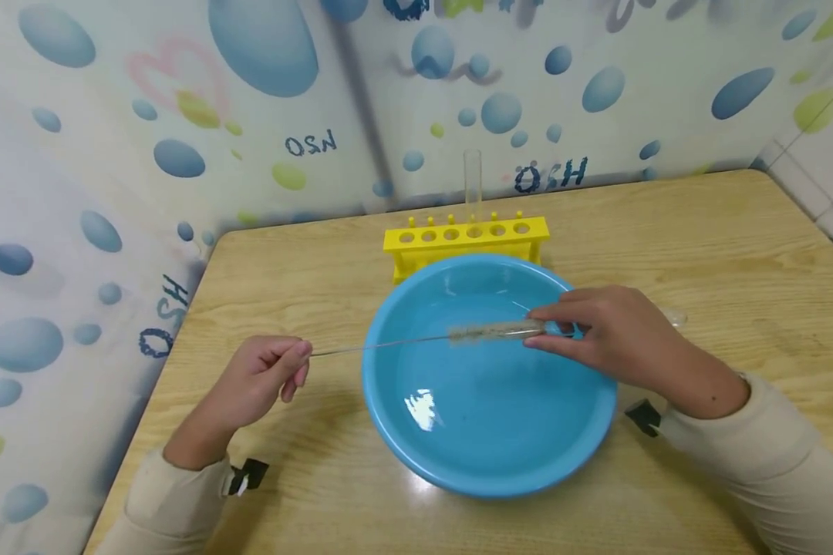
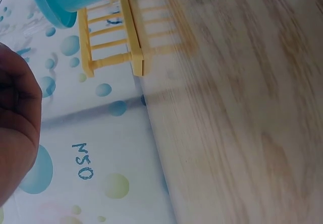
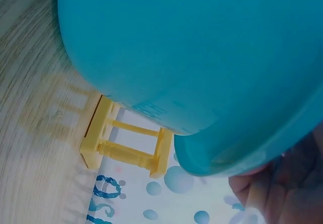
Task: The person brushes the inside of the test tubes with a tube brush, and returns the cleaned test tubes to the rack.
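Observation:
Over the blue basin (image 1: 489,432), my right hand (image 1: 618,331) holds a glass test tube (image 1: 517,330) level between thumb and fingers. A test tube brush (image 1: 463,334) is in the tube, some bristles showing at its left end. Its thin wire handle runs left to my left hand (image 1: 267,378), which pinches the end between thumb and forefinger. In the left wrist view, only part of the left hand (image 2: 17,128) shows at the left edge. The right wrist view has the right hand (image 3: 290,188) beyond the basin's rim; the tube is mostly hidden there.
Behind the basin stands a yellow test tube rack (image 1: 465,235) with one upright test tube (image 1: 473,185). A clear glass piece (image 1: 675,317) lies right of the basin, partly hidden by my right arm. A patterned wall (image 1: 361,169) borders the wooden table (image 1: 305,285).

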